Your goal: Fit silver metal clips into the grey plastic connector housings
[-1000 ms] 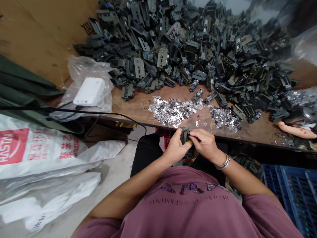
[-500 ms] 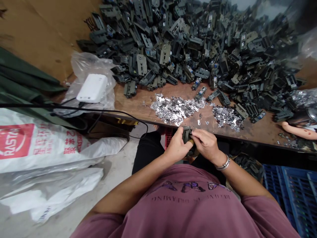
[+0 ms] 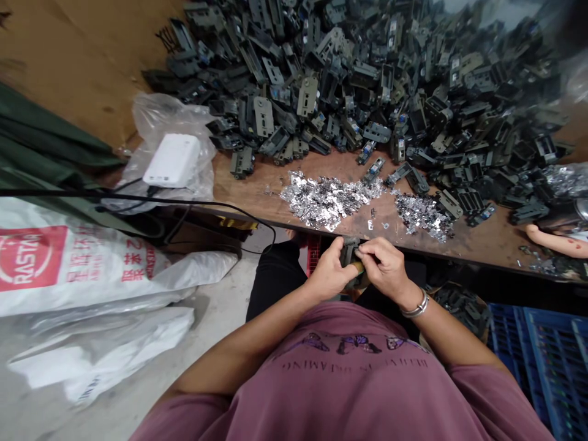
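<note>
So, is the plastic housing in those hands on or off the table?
Off: the left hand grips the plastic housing, right hand at its side, short of the edge of the wooden table.

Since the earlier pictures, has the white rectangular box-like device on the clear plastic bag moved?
No, in no visible direction: the white rectangular box-like device keeps its place against the brown wooden bench; only the whole view shifts slightly.

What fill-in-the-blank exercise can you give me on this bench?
The left hand and right hand are at one dark part; the bracelet circles the ____ wrist.
The larger pile of shiny pieces lies to the ____ of the smaller pile.
The box on the clear plastic is coloured ____.
The red logo on the white sack reads ____.
Missing words: right; left; white; RASTAR.
</note>
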`<state>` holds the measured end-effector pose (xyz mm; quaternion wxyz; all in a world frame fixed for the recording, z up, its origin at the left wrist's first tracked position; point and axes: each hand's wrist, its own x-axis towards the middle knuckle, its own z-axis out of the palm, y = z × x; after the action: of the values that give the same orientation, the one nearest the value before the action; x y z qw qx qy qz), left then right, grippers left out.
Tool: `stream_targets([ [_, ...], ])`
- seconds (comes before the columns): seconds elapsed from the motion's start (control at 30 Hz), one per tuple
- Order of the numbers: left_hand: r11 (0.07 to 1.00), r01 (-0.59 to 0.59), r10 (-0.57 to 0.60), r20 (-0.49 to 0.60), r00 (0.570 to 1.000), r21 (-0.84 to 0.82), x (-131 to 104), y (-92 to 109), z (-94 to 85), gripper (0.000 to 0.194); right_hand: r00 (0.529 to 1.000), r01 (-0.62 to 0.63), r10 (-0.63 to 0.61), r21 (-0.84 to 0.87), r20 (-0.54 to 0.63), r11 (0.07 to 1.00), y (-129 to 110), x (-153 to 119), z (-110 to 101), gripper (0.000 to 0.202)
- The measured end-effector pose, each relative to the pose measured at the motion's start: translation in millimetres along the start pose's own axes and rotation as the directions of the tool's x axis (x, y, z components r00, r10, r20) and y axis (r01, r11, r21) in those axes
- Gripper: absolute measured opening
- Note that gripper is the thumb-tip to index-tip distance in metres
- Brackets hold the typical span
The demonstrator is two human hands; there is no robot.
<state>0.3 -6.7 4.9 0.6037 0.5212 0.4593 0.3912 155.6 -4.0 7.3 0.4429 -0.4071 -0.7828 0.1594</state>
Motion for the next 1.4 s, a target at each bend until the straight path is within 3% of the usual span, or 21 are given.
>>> stream_targets([
  [0.13, 0.999, 0.015, -0.012, 0.063, 0.998, -0.037, -2, 0, -0.9, 0.028, 0.999, 0.045, -0.045, -0.040, 0.010, 0.998, 1, -3, 0, 0.013],
  [0.47, 0.958, -0.098, 0.105, -0.009, 0.994, 0.270, -5, 1, -0.1, 0.020, 0.998, 0.067, -0.067, -0.038, -0.006, 0.997, 4, -11, 2, 0.017],
  [0.7, 0.979, -0.040, 0.044, -0.017, 0.999, 0.200, -6, 1, 1.6, 0.021, 0.997, 0.041, -0.041, -0.005, -0.059, 0.999, 4, -12, 6, 0.016],
  [0.97, 0.997, 0.059, -0.056, 0.061, 0.997, -0.054, -6, -9, 1.4, 0.025, 0.997, 0.062, -0.062, -0.015, -0.039, 0.998, 1, -11, 4, 0.016],
  [1.13, 0.986, -0.015, 0.012, 0.016, 1.000, 0.165, -6, -8, 0.0, 0.022, 0.998, 0.035, -0.037, -0.038, -0.051, 0.999, -1, -12, 5, 0.016],
  [1.4, 0.863, -0.095, 0.112, -0.005, 0.994, 0.496, -12, -4, 1.2, 0.026, 0.989, 0.121, -0.127, -0.086, -0.072, 0.989, 12, -26, 19, 0.026],
])
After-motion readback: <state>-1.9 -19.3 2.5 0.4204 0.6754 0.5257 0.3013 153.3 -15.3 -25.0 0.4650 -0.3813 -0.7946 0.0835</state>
